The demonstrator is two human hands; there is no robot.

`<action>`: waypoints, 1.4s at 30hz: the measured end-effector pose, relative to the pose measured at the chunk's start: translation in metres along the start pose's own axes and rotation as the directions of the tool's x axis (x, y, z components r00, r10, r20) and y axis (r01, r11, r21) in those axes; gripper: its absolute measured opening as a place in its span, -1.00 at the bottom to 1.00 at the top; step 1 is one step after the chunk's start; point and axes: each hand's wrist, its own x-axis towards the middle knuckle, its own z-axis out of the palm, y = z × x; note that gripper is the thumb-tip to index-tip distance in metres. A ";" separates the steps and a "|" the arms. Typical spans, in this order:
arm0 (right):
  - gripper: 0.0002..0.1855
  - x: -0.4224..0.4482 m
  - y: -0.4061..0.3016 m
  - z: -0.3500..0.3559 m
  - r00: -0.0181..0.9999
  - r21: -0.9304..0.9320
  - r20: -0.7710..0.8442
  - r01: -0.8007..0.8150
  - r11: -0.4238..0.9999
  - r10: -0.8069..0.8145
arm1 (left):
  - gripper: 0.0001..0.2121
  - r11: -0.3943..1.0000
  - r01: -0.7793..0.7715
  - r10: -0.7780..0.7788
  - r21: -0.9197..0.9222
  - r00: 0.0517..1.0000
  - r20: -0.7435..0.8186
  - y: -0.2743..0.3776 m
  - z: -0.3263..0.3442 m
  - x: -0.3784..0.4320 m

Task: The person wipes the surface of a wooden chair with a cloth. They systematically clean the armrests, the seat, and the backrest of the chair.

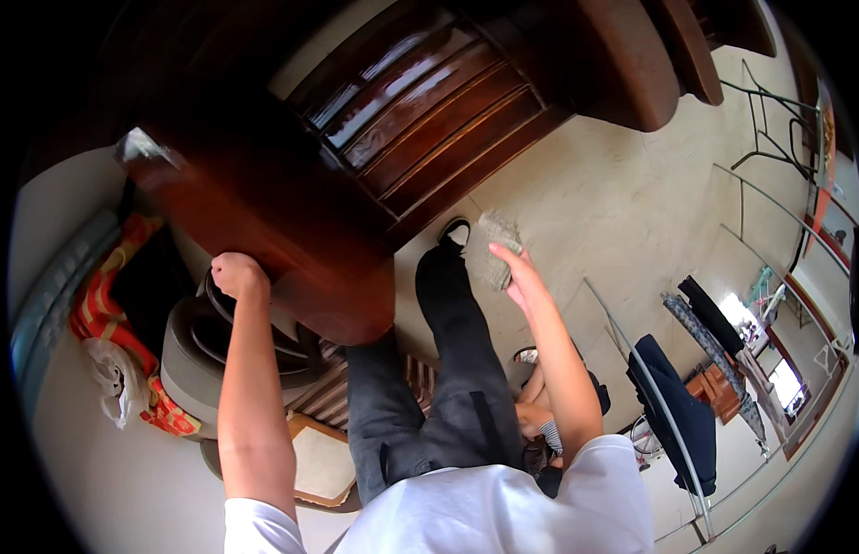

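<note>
My right hand grips a grey-beige cloth, folded and fuzzy-looking, above the pale floor beside my dark shoe. My left hand is closed at the lower edge of a broad, polished reddish-brown wooden armrest; whether it grips the edge cannot be told. The armrest belongs to large dark wooden furniture with a glossy slatted seat in front of me. My black-trousered legs stand below, one partly behind the rounded end of the armrest.
Another rounded wooden piece stands at the upper right. Left are a grey round container, red patterned fabric and a plastic bag. Right, clothes hang on metal rails. Another person is low down behind my right arm.
</note>
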 end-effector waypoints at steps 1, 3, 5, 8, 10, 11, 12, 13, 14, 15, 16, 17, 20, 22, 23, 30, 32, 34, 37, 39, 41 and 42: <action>-0.29 -0.012 -0.007 -0.012 1.000 -0.024 -0.008 0.019 1.000 -0.020 | -0.45 0.999 -0.048 0.048 0.012 0.998 -0.028 -0.005 0.003 0.009; -0.30 -0.023 -0.037 -0.038 0.991 -0.056 -0.051 0.123 0.991 -0.126 | -0.44 0.997 -0.041 0.041 -0.064 0.999 0.000 -0.015 0.004 0.024; -0.32 -0.035 -0.065 -0.065 0.965 -0.078 -0.085 0.240 0.968 -0.247 | -0.45 0.997 -0.057 0.058 -0.043 0.998 0.026 -0.026 -0.001 0.058; -0.34 -0.054 -0.144 -0.106 0.801 -0.164 -0.269 0.509 0.845 -0.535 | -0.41 0.989 -0.024 0.032 -0.143 0.998 0.052 -0.025 0.002 0.022; -0.35 -0.060 -0.196 -0.116 0.716 -0.176 -0.333 0.592 0.786 -0.614 | -0.42 0.991 -0.036 0.041 -0.127 0.999 0.033 -0.026 0.006 0.036; -0.36 -0.063 -0.219 -0.122 0.697 -0.160 -0.311 0.632 0.758 -0.647 | -0.43 0.995 -0.036 0.039 -0.097 0.999 0.023 -0.029 0.012 0.046; -0.37 -0.066 -0.244 -0.128 0.671 -0.153 -0.287 0.672 0.725 -0.683 | -0.43 0.996 -0.062 0.063 -0.069 0.998 0.008 -0.032 0.021 0.050; -0.38 -0.065 -0.264 -0.128 0.637 -0.185 -0.259 0.705 0.685 -0.726 | -0.43 0.995 -0.088 0.088 -0.037 0.996 -0.011 -0.034 0.028 0.060; -0.39 -0.063 -0.283 -0.123 0.605 -0.216 -0.222 0.734 0.644 -0.764 | -0.43 0.982 -0.173 0.175 0.069 0.984 -0.018 -0.038 0.030 0.078; -0.41 -0.057 -0.301 -0.117 0.572 -0.243 -0.174 0.764 0.598 -0.801 | -0.43 0.954 -0.249 0.256 0.169 0.967 -0.018 -0.042 0.031 0.101; -0.43 -0.044 -0.316 -0.112 0.575 -0.262 -0.129 0.766 0.587 -0.808 | -0.43 0.951 -0.227 0.244 0.210 0.968 -0.058 -0.033 0.013 0.145; -0.46 -0.029 -0.330 -0.104 0.571 -0.289 -0.083 0.771 0.568 -0.817 | -0.42 0.948 -0.200 0.228 0.249 0.970 -0.088 -0.029 0.001 0.170; -0.53 -0.010 -0.393 -0.078 0.473 -0.530 0.082 0.766 0.363 -0.877 | -0.41 0.985 -0.149 0.151 0.085 0.988 -0.020 -0.062 0.046 0.100; -0.56 0.018 -0.430 -0.044 0.399 -0.590 0.241 0.784 0.193 -0.885 | -0.40 0.977 -0.198 0.202 0.078 0.979 -0.036 -0.078 0.047 0.117; -0.56 0.031 -0.451 -0.025 0.344 -0.602 0.328 0.794 0.086 -0.880 | -0.40 0.973 -0.224 0.227 0.062 0.973 -0.048 -0.088 0.050 0.126; -0.65 0.130 -0.589 0.102 0.060 -0.439 0.773 0.769 -0.464 -0.631 | -0.49 0.561 -0.749 0.690 0.352 0.658 0.301 -0.093 0.066 0.134; -0.67 0.150 -0.586 0.134 0.006 -0.343 0.857 0.754 -0.560 -0.516 | -0.44 0.736 -0.604 0.502 0.306 0.790 0.352 -0.097 0.037 0.132; -0.68 0.148 -0.567 0.158 -0.067 -0.178 0.830 0.909 -0.378 -0.554 | -0.39 0.952 -0.159 0.112 0.260 0.976 0.187 -0.060 -0.068 0.176; -0.67 0.173 -0.552 0.194 -0.148 -0.090 0.937 0.774 -0.627 -0.317 | -0.50 0.716 -0.638 0.615 0.283 0.769 0.176 -0.071 -0.070 0.089; -0.67 0.193 -0.547 0.163 -0.176 -0.140 0.953 0.466 -0.873 -0.247 | -0.64 0.747 -0.658 0.650 -0.090 0.697 0.304 -0.051 0.097 -0.114; -0.65 0.187 -0.540 0.152 -0.145 -0.136 0.951 0.596 -0.792 -0.272 | -0.68 0.772 -0.616 0.622 -0.157 0.679 0.390 -0.010 0.081 -0.273; -0.65 0.181 -0.536 0.145 -0.118 -0.134 0.955 0.644 -0.753 -0.271 | -0.71 0.778 -0.590 0.623 -0.214 0.681 0.385 -0.017 0.076 -0.320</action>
